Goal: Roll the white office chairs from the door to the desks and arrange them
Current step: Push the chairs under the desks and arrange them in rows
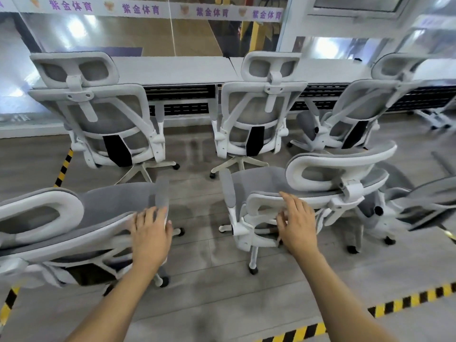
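Observation:
Two white-framed office chairs with grey mesh stand right in front of me, facing the desks. My left hand (pixel 150 233) grips the right edge of the left chair's backrest (pixel 74 233). The fingers of my right hand (pixel 296 223) curl over the upper left corner of the right chair's backrest (pixel 325 191), just below its headrest (pixel 320 166). Three more white chairs, the left chair (pixel 98 112), the middle chair (pixel 259 112) and the right chair (pixel 357 107), stand against the long white desk (pixel 177 70).
Another grey-and-white chair (pixel 424 201) stands at the right edge, close to the one under my right hand. Yellow-black hazard tape (pixel 407 299) runs across the wood-look floor near me and along the left (pixel 64 166). A glass wall stands behind the desk.

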Action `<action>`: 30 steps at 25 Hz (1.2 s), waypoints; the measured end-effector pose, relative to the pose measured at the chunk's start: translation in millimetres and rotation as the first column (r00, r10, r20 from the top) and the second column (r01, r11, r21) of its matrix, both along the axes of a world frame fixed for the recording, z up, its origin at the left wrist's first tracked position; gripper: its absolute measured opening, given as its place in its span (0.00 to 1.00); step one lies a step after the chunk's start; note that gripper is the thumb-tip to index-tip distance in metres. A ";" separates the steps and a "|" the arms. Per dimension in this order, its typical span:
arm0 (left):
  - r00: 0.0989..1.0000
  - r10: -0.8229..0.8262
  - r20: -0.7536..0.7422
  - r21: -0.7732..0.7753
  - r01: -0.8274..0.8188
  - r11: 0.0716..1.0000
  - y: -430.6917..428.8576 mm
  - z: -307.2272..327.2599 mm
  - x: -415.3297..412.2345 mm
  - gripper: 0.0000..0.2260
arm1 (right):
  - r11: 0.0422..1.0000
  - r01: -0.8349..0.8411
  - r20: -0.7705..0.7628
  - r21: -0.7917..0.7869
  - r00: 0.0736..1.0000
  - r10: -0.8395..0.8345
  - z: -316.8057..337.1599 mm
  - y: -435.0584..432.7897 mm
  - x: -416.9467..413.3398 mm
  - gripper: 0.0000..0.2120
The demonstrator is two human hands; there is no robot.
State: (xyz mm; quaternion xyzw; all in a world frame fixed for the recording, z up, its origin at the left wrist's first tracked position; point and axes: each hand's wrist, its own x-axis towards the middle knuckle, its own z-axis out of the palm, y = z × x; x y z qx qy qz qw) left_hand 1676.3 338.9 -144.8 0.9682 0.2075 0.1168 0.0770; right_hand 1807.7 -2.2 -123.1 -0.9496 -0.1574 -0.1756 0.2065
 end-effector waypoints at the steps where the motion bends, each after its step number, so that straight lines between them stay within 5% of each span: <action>1: 0.998 -0.059 0.012 -0.041 0.059 0.997 -25.7 2.0 10.6 0.16 | 0.999 0.039 0.024 0.030 0.999 -0.039 3.0 -18.7 -8.3 0.23; 6: 0.934 -0.352 0.059 -0.176 0.357 0.917 -161.3 24.1 65.7 0.19 | 0.952 0.273 0.022 0.138 0.960 -0.278 3.4 -136.5 2.2 0.19; 11: 0.863 -0.491 0.120 -0.103 0.503 0.858 -298.1 34.8 113.2 0.23 | 0.964 0.253 -0.063 0.081 0.967 -0.248 -0.3 -242.5 76.0 0.26; 17: 0.974 -0.228 0.006 -0.127 0.227 0.966 -415.8 23.9 141.4 0.27 | 0.988 -0.155 -0.197 -0.029 0.969 0.146 -10.0 -308.4 139.6 0.27; 20: 0.996 -0.032 0.084 -0.138 0.044 0.989 -458.7 33.3 149.4 0.24 | 0.981 -0.195 -0.204 0.013 0.960 0.194 -9.3 -355.6 159.4 0.28; 24: 0.946 -0.254 0.203 -0.068 0.273 0.960 -539.9 50.5 179.7 0.22 | 0.997 -0.061 -0.201 -0.044 0.978 0.051 5.5 -440.6 195.9 0.28; 30: 0.908 -0.419 -0.029 -0.023 0.418 0.908 -625.2 49.5 272.1 0.29 | 0.955 0.203 -0.110 -0.218 0.967 -0.230 18.7 -581.4 256.6 0.24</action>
